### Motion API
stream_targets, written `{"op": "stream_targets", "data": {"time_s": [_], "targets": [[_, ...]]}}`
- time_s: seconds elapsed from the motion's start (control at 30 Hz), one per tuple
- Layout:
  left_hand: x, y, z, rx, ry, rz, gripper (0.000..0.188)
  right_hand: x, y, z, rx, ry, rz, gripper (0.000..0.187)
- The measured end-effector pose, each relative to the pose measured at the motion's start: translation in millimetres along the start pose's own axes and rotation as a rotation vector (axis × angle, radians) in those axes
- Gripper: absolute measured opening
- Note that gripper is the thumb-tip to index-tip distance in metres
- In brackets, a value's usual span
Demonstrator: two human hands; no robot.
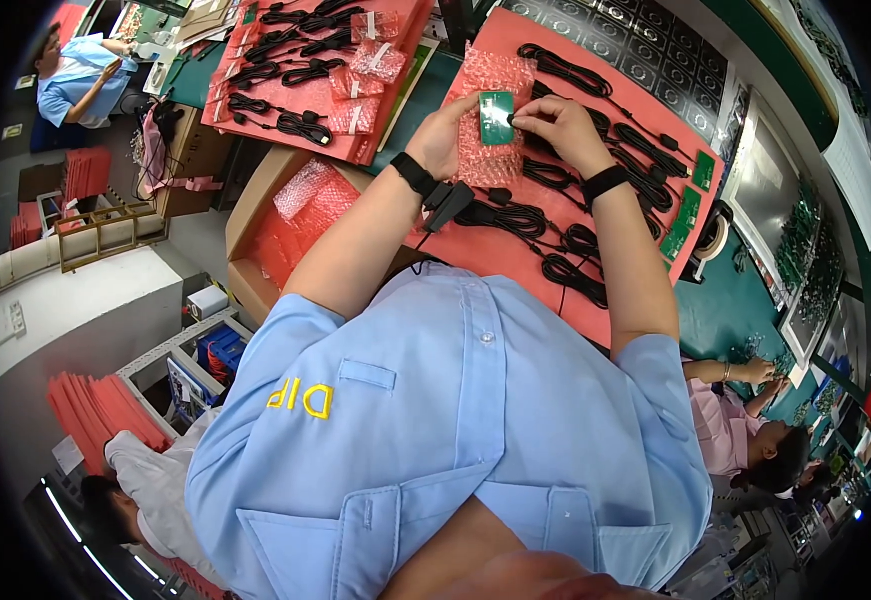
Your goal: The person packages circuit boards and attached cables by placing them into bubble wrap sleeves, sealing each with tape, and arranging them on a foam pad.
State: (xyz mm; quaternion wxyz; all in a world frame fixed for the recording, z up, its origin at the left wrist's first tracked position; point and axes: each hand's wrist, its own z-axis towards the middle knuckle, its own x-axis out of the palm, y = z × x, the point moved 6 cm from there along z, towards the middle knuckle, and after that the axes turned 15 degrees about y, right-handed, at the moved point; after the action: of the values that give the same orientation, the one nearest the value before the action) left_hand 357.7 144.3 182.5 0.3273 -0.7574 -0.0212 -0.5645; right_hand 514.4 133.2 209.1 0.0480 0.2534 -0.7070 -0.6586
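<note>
A small green circuit board (497, 108) lies over a pink bubble-wrap bag (499, 70) above the work sheet. My left hand (440, 138) grips the board and bag from the left side, its fingertips partly hidden behind them. At the board's right edge, my right hand (566, 130) is closed in a pinch; a small dark spot shows at its fingertips, too small to name. Coiled black cables (506, 218) lie below and around both hands on the red foam sheet (591, 322). Several more green boards (680, 225) rest along the sheet's right edge.
At the left, another red sheet holds black cables (306, 126) and bubble-wrapped packets (356, 83). A cardboard box (248, 225) with pink bubble wrap stands beside my left arm. A tape roll (713, 243) sits at the right. Other people work at the left and right.
</note>
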Motion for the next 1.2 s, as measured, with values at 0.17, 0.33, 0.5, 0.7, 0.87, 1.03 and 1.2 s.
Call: {"op": "stream_targets", "data": {"time_s": [0.17,0.33,0.5,0.7,0.87,1.03,1.2], "targets": [[0.3,-0.5,-0.4,0.072,-0.090,0.070,0.037,0.1,-9.2,1.8,0.025,-0.043,0.042,0.016],[6.6,-3.7,1.9,0.141,-0.134,0.359,0.033,-0.1,-0.9,0.6,0.081,-0.046,-0.017,0.015],[13.9,-2.8,0.3,-0.022,-0.113,0.097,0.029,-0.4,45.1,-23.2,-0.175,-0.333,-0.575,0.017],[7.3,1.7,-1.8,-0.043,-0.123,0.065,0.029,26.8,84.9,-52.4,-0.433,-0.155,-0.940,0.038],[23.3,0.4,-5.9,0.096,-0.151,0.229,0.030,10.1,22.3,-17.5,0.003,-0.059,-0.186,0.054],[67.2,-6.3,-17.2,0.183,0.006,0.107,0.031,-2.6,10.8,-8.0,-0.126,-0.498,-0.015,0.049],[56.2,-1.1,-17.4,0.156,-0.093,0.538,0.031,2.7,24.3,-4.0,-0.224,-0.099,0.443,0.035]]}}
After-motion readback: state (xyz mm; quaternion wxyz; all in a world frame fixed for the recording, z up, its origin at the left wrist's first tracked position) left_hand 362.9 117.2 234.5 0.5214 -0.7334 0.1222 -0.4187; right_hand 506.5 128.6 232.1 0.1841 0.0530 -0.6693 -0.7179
